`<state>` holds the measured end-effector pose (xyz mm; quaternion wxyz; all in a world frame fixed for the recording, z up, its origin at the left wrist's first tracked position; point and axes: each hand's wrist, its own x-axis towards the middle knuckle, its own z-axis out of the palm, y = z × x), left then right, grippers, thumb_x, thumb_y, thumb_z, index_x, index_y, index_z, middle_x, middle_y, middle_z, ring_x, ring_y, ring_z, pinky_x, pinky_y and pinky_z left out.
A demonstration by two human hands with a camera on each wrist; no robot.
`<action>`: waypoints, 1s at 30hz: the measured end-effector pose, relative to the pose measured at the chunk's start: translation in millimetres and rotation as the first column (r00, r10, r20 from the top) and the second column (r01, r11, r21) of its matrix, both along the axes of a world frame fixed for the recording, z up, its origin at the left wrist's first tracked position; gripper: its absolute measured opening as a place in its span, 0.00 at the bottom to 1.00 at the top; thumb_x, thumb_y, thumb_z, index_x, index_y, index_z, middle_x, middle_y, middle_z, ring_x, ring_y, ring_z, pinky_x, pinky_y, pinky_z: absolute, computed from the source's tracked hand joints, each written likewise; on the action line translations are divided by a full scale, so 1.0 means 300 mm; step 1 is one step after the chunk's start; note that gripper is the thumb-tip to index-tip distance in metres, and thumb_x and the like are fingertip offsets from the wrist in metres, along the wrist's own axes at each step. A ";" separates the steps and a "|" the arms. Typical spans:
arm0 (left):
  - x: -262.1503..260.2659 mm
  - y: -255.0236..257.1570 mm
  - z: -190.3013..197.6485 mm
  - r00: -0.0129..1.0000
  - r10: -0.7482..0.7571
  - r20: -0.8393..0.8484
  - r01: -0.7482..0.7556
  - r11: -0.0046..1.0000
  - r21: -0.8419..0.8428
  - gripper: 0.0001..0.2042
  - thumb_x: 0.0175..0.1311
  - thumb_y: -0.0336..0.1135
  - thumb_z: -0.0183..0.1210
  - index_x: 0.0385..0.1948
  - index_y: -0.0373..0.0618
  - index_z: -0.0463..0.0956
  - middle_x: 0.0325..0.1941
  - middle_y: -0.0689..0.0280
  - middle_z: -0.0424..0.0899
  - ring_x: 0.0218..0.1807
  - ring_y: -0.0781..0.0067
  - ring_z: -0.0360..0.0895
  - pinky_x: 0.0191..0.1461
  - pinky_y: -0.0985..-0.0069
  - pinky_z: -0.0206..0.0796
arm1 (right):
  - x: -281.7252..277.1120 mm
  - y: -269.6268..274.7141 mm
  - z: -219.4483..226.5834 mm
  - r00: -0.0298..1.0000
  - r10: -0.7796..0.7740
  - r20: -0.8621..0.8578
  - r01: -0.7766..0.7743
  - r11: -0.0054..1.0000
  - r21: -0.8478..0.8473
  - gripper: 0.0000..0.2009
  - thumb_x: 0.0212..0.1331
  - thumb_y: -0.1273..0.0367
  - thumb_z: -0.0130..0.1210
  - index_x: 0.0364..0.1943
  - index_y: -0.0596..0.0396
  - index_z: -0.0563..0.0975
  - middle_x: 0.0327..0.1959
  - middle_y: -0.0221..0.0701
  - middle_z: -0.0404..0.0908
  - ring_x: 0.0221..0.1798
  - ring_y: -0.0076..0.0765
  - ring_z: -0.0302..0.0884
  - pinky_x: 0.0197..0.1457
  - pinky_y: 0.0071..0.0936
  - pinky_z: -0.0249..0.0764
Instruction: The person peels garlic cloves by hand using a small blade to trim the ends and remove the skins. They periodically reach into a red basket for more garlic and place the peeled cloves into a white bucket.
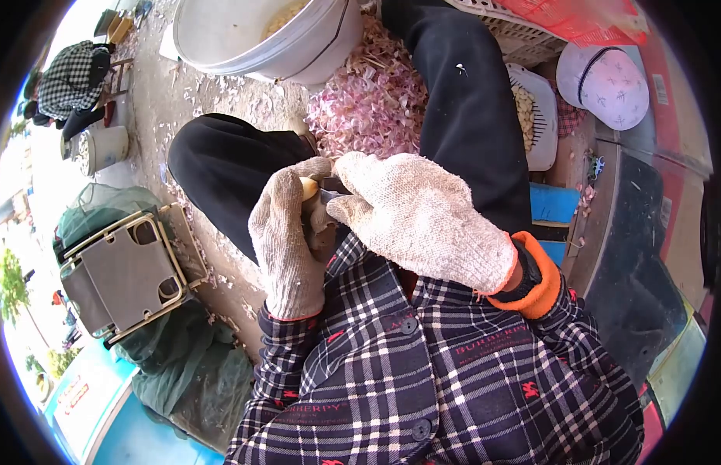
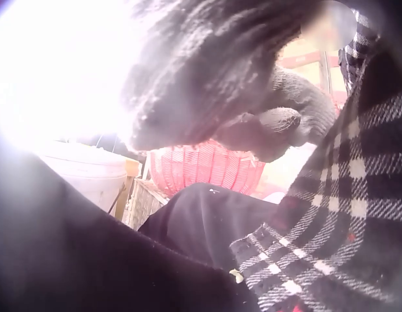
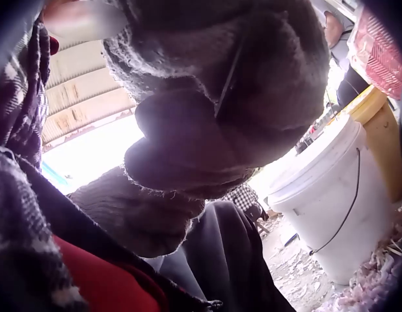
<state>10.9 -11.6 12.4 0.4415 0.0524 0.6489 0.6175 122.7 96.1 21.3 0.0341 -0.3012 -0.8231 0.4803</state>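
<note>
Both hands wear off-white knitted gloves and meet over the lap in the head view. My left hand [image 1: 283, 244] pinches a pale yellow garlic clove [image 1: 308, 188] between thumb and fingers. Close against it, my right hand [image 1: 430, 205] grips a small knife [image 1: 329, 196], its handle hidden in the glove. In the right wrist view the thin knife blade [image 3: 228, 81] shows as a narrow line between the gloved fingers. The left wrist view is washed out by glare, and the clove is hidden there.
Pink garlic skins [image 1: 368, 101] lie heaped between the legs. Beyond stands a white bucket [image 1: 252, 58] with pale cloves inside. A white basket [image 1: 543, 128] of cloves sits beside the right leg, near a hat [image 1: 605, 85]. A folding chair [image 1: 128, 271] is at left; another person [image 1: 70, 81] sits farther off.
</note>
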 end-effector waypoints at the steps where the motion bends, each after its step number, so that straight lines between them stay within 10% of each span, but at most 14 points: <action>1: 0.001 -0.002 -0.004 1.000 0.000 0.002 0.000 1.000 -0.002 0.20 0.74 0.49 0.51 0.45 0.38 0.79 0.17 0.76 0.69 0.14 0.91 0.58 0.16 0.89 0.46 | -0.002 -0.002 0.002 1.000 0.000 0.002 0.000 1.000 -0.002 0.13 0.61 0.59 0.58 0.41 0.53 0.76 0.25 0.43 0.80 0.32 0.53 0.81 0.33 0.46 0.74; 4: 0.002 -0.004 -0.007 0.999 -0.015 -0.030 0.015 1.000 0.023 0.18 0.74 0.47 0.52 0.45 0.39 0.79 0.17 0.77 0.69 0.15 0.91 0.58 0.16 0.89 0.45 | -0.008 -0.009 0.012 1.000 0.010 -0.002 -0.010 1.000 0.022 0.12 0.61 0.60 0.58 0.39 0.54 0.76 0.23 0.42 0.79 0.31 0.53 0.81 0.33 0.47 0.74; 6: 0.004 0.001 0.003 0.982 -0.075 -0.176 0.064 0.996 -0.067 0.20 0.75 0.47 0.50 0.45 0.34 0.78 0.36 0.66 0.84 0.31 0.87 0.75 0.30 0.90 0.62 | -0.012 -0.014 0.019 0.998 0.020 0.059 -0.024 0.997 0.073 0.11 0.60 0.61 0.58 0.38 0.54 0.75 0.23 0.42 0.79 0.30 0.53 0.81 0.32 0.47 0.74; 15: 0.000 -0.021 0.002 0.953 -0.172 -0.250 0.139 0.980 -0.143 0.18 0.75 0.42 0.49 0.43 0.33 0.79 0.38 0.64 0.83 0.37 0.80 0.77 0.45 0.81 0.68 | 0.007 -0.014 0.015 1.000 -0.007 -0.012 0.006 0.999 -0.046 0.12 0.60 0.62 0.58 0.41 0.53 0.77 0.26 0.43 0.80 0.34 0.54 0.81 0.34 0.47 0.75; 18: -0.001 -0.027 -0.023 0.915 -0.172 -0.366 0.167 0.985 -0.046 0.13 0.73 0.37 0.53 0.44 0.35 0.81 0.24 0.74 0.76 0.22 0.90 0.63 0.26 0.87 0.54 | 0.012 0.002 0.014 0.999 0.034 0.004 -0.034 0.997 -0.076 0.13 0.60 0.62 0.58 0.44 0.52 0.79 0.29 0.42 0.82 0.35 0.53 0.82 0.36 0.46 0.76; 30: -0.004 -0.012 -0.020 0.994 -0.110 0.009 0.110 0.994 0.018 0.19 0.73 0.48 0.53 0.43 0.37 0.80 0.23 0.72 0.76 0.18 0.91 0.64 0.18 0.90 0.49 | 0.020 0.019 -0.003 0.998 0.060 0.018 -0.059 0.997 -0.055 0.15 0.62 0.60 0.57 0.44 0.55 0.79 0.31 0.43 0.82 0.36 0.52 0.82 0.38 0.45 0.76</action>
